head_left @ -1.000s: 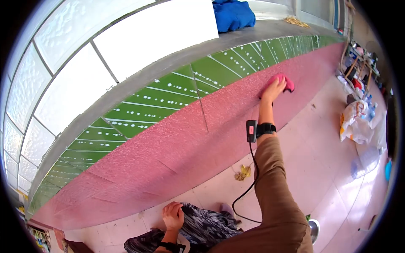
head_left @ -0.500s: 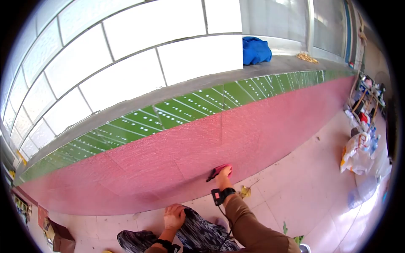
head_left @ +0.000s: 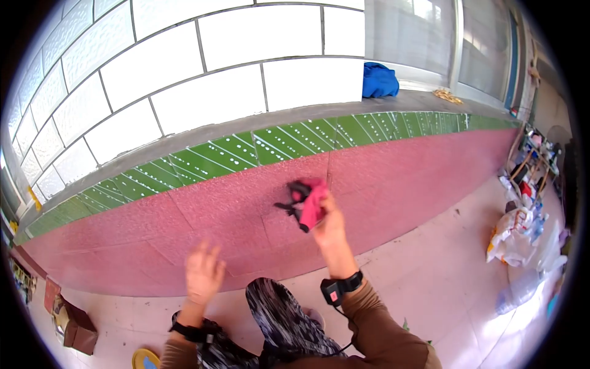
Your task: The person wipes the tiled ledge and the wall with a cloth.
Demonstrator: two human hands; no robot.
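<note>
My right hand grips a pink and black cloth, lifted in front of the pink tiled wall. Loose black parts of the cloth hang out on its left side. My left hand is raised at the lower edge of the wall, with nothing in it and its fingers spread, slightly blurred. Above the pink tiles runs a green tile band with white lines and dots. Both wrists wear black straps.
A blue cloth lies on the grey ledge by the window. Plastic bags and clutter stand on the right. At lower left are a brown box and a yellow round object. My knees are below the wall.
My right hand has moved from high on the right to low on the wall, then up with the cloth. My left hand has left my knee and moved left. The view has shifted.
</note>
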